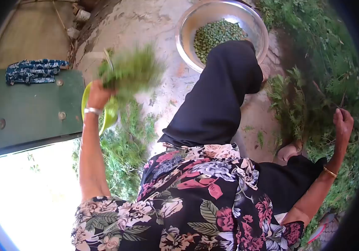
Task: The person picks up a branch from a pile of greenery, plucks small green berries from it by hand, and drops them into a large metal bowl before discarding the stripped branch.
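Observation:
My left hand (98, 95) is closed round a bunch of feathery green sprigs (133, 71), which are smeared by motion. Just behind and below that hand is a yellow-green plastic container (111, 115), partly hidden. On the far right, my right hand (343, 120) has its fingers pinched together at the thin stem of a leafy branch (332, 98), beside a large heap of the same greenery (317, 46). A wide metal bowl (183, 31) in front of my knee holds many small green chickpea pods (219, 35).
More cut greenery (125, 157) lies on the ground at the left. A dark green metal panel (29, 108) with a folded patterned cloth (35, 71) on it stands farther left. My knee, in black cloth (213, 96), partly covers the bowl. Loose leaf bits dot the concrete floor (137, 27).

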`<state>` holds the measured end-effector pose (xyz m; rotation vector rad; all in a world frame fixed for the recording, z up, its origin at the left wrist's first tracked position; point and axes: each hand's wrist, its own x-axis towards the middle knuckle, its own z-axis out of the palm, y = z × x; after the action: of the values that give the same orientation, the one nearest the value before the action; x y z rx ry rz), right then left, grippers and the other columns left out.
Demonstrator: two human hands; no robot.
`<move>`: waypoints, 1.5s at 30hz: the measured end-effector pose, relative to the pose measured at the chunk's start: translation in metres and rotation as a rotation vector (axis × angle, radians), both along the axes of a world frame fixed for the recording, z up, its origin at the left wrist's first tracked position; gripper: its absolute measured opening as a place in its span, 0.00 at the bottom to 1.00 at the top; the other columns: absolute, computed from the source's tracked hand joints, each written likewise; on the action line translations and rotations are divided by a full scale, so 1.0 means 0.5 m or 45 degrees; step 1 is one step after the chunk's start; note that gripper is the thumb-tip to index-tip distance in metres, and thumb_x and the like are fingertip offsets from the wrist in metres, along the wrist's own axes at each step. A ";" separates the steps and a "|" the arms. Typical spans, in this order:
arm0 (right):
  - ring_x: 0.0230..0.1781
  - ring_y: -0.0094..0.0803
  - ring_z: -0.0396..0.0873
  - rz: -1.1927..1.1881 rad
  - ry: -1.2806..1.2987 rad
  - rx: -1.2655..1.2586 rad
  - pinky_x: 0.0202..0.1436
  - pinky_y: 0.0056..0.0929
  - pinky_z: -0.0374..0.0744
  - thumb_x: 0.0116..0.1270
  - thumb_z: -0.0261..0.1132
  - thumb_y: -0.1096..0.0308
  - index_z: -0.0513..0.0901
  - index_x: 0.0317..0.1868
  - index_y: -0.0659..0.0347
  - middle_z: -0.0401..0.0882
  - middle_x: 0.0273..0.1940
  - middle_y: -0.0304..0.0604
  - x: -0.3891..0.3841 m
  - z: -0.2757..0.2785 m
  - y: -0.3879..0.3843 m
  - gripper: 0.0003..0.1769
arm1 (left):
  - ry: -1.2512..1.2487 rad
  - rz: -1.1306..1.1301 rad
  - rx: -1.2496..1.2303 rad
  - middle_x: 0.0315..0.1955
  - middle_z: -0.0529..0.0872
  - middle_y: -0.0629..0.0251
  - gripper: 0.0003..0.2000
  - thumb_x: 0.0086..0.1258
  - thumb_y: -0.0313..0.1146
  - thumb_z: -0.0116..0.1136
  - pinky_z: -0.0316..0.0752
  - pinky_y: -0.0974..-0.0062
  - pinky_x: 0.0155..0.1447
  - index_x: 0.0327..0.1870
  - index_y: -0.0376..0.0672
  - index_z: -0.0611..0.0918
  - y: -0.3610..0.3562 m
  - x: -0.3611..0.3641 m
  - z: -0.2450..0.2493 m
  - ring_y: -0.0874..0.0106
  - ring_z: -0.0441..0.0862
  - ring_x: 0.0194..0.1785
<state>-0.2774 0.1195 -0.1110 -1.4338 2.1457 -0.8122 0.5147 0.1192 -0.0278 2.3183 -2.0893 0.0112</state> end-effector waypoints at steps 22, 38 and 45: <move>0.34 0.54 0.81 -0.602 0.263 -0.226 0.40 0.40 0.76 0.58 0.62 0.61 0.84 0.34 0.69 0.80 0.29 0.61 0.033 0.107 0.077 0.16 | 0.302 -0.853 0.142 0.43 0.84 0.56 0.22 0.58 0.24 0.59 0.77 0.73 0.47 0.57 0.39 0.75 -0.418 -0.565 0.004 0.69 0.82 0.45; 0.31 0.53 0.79 -0.860 -0.018 -0.226 0.37 0.42 0.75 0.58 0.63 0.70 0.81 0.29 0.72 0.77 0.26 0.63 0.028 0.221 0.127 0.10 | 0.727 -1.305 1.138 0.40 0.82 0.40 0.31 0.51 0.41 0.66 0.74 0.66 0.56 0.51 0.26 0.75 -0.017 -1.451 -0.599 0.53 0.80 0.49; 0.15 0.25 0.71 -0.808 0.227 -0.353 0.23 0.25 0.70 0.57 0.66 0.71 0.81 0.28 0.72 0.75 0.15 0.45 0.000 0.149 0.131 0.09 | 0.289 -1.275 1.196 0.42 0.81 0.39 0.31 0.51 0.45 0.69 0.75 0.60 0.53 0.49 0.28 0.74 0.040 -1.435 -0.625 0.50 0.80 0.49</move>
<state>-0.2776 0.1850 -0.0366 -0.9558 2.7642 -1.2829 -0.2028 0.1391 -0.3402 0.9955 -3.2057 -1.3815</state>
